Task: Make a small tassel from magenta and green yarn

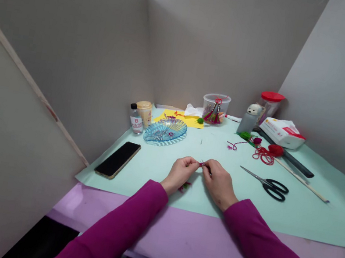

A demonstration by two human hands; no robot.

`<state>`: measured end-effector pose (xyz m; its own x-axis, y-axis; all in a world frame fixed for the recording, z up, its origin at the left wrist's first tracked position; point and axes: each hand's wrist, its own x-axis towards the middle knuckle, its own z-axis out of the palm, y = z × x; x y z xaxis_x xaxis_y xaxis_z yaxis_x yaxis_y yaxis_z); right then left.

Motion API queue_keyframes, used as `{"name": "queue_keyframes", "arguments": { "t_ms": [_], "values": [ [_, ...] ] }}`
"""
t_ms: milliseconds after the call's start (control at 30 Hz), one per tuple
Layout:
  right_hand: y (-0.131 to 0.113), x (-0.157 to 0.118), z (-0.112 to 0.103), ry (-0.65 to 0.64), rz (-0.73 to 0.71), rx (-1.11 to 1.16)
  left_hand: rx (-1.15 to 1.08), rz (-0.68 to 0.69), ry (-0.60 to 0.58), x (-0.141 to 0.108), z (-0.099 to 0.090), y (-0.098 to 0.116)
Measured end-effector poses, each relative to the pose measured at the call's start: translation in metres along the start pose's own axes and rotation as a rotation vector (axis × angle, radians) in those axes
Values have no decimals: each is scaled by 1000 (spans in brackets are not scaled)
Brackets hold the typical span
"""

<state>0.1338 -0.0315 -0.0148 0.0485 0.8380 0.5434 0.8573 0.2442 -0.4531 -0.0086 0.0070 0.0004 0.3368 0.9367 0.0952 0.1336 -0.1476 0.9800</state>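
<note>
Pinched just above a flat mint-green paper sheet (149, 187), between the fingertips of a bare left hand (180, 173) and a bare right hand (218, 182): a tiny magenta piece of what looks like yarn (201, 164). Gripped from both sides, fingertips drawn together at left and at right, with only a sliver exposed between; exact finger placement on the right partly hidden. Judged to be at a stage of fine two-handed work, calling next for a steady pinch on one side and small, careful finger moves on the other. Running crosswise from hand to hand, by the look of the short stretch visible, with a thin dark tip jutting up and away from the wearer; too small to tell one end from the other.

Lying beside the left wrist, a magenta-and-green yarn bundle (185, 187), partly covered; impossible to tell whether joined to the pinched piece. Resting to the right, black-handled metal scissors (265, 181), tips turned left. Set farther left, a dark-screened phone (118, 160). Placed beyond the hands, a translucent blue shell-shaped dish (179, 127) with small beadlike bits; across at right, a round red yarn ball (275, 150) beside loose red strands (263, 155).
</note>
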Motion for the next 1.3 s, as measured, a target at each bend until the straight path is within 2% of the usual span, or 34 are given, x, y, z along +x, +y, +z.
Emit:
{"name": "queue_keyframes", "arguments": {
  "t_ms": [333, 600, 867, 1000, 1067, 1133, 1200, 1300],
  "values": [
    [1, 2, -3, 22, 32, -36, -2, -14, 4, 0, 1, 0],
    [5, 5, -7, 20, -5, 128, -22, -12, 14, 0, 0, -2],
    [1, 3, -5, 24, -22, -3, -30, 22, 55, 1, 2, -1],
    [19, 9, -10, 121, 102, -60, -64, -18, 52, -2, -1, 1],
    [29, 13, -15, 213, 221, -1, -68, -51, 62, -3, -3, 1],
    [32, 15, -18, 274, 280, 87, -67, -72, 76, -3, -4, 1],
    [25, 13, -18, 253, 240, 181, -77, -89, 89, -2, -4, 0],
    [5, 7, -13, 105, 68, 264, -110, -120, 99, 0, -1, 0]
  ]
}}
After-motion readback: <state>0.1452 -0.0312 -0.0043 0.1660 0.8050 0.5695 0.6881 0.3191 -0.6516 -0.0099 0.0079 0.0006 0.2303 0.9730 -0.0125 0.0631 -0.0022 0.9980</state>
